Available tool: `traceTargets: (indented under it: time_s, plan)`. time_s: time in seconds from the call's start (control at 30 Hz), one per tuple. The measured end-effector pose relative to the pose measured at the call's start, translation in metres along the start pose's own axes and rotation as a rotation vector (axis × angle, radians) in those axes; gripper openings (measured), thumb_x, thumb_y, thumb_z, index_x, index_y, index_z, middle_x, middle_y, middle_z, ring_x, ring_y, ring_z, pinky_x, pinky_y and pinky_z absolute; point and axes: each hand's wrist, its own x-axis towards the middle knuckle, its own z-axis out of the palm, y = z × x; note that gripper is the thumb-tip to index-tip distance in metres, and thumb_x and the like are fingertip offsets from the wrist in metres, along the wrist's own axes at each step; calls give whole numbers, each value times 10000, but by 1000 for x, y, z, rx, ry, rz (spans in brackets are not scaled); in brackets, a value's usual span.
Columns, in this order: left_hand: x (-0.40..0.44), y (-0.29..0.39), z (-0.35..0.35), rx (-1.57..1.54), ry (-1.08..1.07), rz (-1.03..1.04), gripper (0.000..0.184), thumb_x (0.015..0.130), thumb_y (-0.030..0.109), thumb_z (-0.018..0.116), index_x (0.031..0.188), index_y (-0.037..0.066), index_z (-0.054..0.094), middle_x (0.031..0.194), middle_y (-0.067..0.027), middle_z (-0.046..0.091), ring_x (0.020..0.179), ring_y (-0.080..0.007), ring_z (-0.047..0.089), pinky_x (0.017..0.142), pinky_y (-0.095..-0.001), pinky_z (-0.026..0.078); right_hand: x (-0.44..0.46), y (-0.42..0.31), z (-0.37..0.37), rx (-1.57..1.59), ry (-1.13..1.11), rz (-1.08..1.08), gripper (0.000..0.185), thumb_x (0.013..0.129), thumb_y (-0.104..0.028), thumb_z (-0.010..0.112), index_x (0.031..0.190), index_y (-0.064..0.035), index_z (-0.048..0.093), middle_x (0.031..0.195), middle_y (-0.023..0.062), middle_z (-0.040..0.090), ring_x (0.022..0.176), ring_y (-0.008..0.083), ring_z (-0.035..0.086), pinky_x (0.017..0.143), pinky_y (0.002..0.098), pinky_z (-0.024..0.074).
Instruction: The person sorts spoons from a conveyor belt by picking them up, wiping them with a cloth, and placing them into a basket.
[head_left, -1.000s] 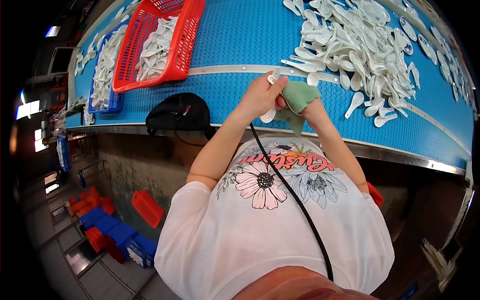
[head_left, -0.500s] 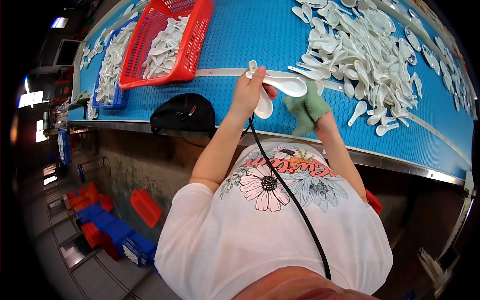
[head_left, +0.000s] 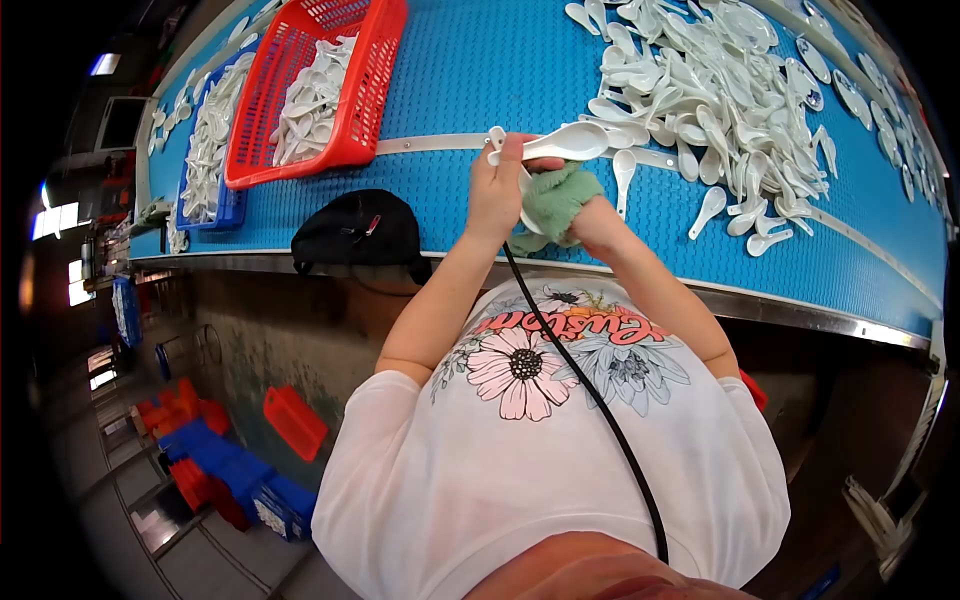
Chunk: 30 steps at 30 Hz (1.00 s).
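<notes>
My left hand (head_left: 493,198) is closed on two white spoons. One spoon (head_left: 568,142) points right, its bowl above the cloth; the other hangs downward, its bowl partly behind a green cloth (head_left: 562,196). My right hand (head_left: 597,228) is wrapped in that cloth and presses it against the lower spoon, its fingers mostly covered. Just right of the hands, a single spoon (head_left: 623,178) lies with its handle toward the table's front edge. A large pile of white spoons (head_left: 700,90) spreads over the blue surface farther right.
A red basket (head_left: 368,100) with spoons stands at the left on the blue table (head_left: 470,70), beside a blue basket (head_left: 237,207) of spoons. A black bag (head_left: 357,232) sits near the front edge. Oval spoons (head_left: 853,97) line the far right. A black cable (head_left: 590,385) crosses my shirt.
The cloth in my right hand moved away from the spoons, then back left onto the lower one. The other spoon turned to point right in my left hand.
</notes>
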Motion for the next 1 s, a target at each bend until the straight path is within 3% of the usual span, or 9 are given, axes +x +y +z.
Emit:
traceTargets:
  time_s: [0.1, 0.2, 0.3, 0.4, 0.5, 0.63, 0.73, 0.93, 1.0]
  plan:
    - [3, 0, -13, 173, 63, 120, 356, 929, 278, 349, 894, -24, 534, 713, -108, 628, 621, -116, 580, 550, -237, 446, -3, 23, -27, -66, 30, -34, 345, 739, -124, 624, 1062, -60, 520, 915, 19, 552, 788, 97, 530, 631, 245, 445]
    - [4, 18, -19, 48, 30, -137, 344, 903, 306, 390, 864, 0, 541, 635, -115, 601, 557, -142, 559, 528, -243, 422, -12, 28, -49, 203, 231, -42, 342, 757, -157, 611, 1073, -66, 520, 927, 17, 547, 795, 100, 531, 640, 253, 448]
    - [7, 18, -22, 61, -130, -116, 332, 901, 298, 401, 833, 10, 552, 621, -111, 594, 554, -136, 560, 525, -251, 427, -21, 3, -51, 405, 359, -10, 349, 774, -200, 595, 1085, -62, 516, 943, 16, 539, 803, 103, 532, 637, 253, 449]
    - [5, 19, -10, 192, -207, -169, 345, 895, 305, 422, 816, -1, 560, 612, -94, 586, 555, -134, 564, 527, -249, 424, -19, -14, -44, -34, 141, -183, 266, 790, -218, 583, 1004, -63, 549, 913, 22, 540, 765, 100, 511, 602, 248, 429]
    - [-2, 20, 8, 323, -270, -87, 361, 890, 324, 432, 772, -4, 526, 603, -68, 579, 513, -129, 568, 483, -245, 414, -13, -19, -25, -394, 195, -151, 238, 781, -186, 599, 972, -51, 559, 866, 25, 548, 745, 99, 503, 603, 250, 427]
    - [4, 15, -6, 398, -255, -97, 374, 894, 347, 417, 787, 8, 534, 553, -38, 568, 489, -109, 535, 471, -248, 397, -12, -7, -29, -257, 241, -299, 241, 760, -129, 611, 975, -37, 555, 885, 36, 570, 781, 103, 521, 646, 248, 438]
    - [2, 17, -9, 471, -221, -35, 383, 896, 356, 405, 795, 11, 536, 541, -37, 569, 488, -105, 525, 475, -250, 397, -19, -6, -25, -72, 272, -196, 245, 751, -118, 620, 970, -30, 554, 897, 41, 576, 793, 108, 527, 661, 253, 441]
    - [-7, 16, 3, 433, -235, -89, 435, 900, 418, 373, 808, 27, 540, 585, -56, 589, 498, -114, 544, 481, -258, 403, -10, -17, -19, -227, 207, -13, 273, 741, -120, 629, 990, -45, 547, 892, 25, 572, 792, 109, 529, 654, 267, 445]
    - [-5, 14, 0, 559, -264, -3, 472, 899, 449, 347, 808, 26, 536, 578, -47, 576, 490, -116, 548, 478, -261, 404, -6, -6, -21, -327, 175, -172, 273, 749, -140, 624, 994, -49, 543, 890, 19, 570, 797, 106, 527, 646, 274, 446]
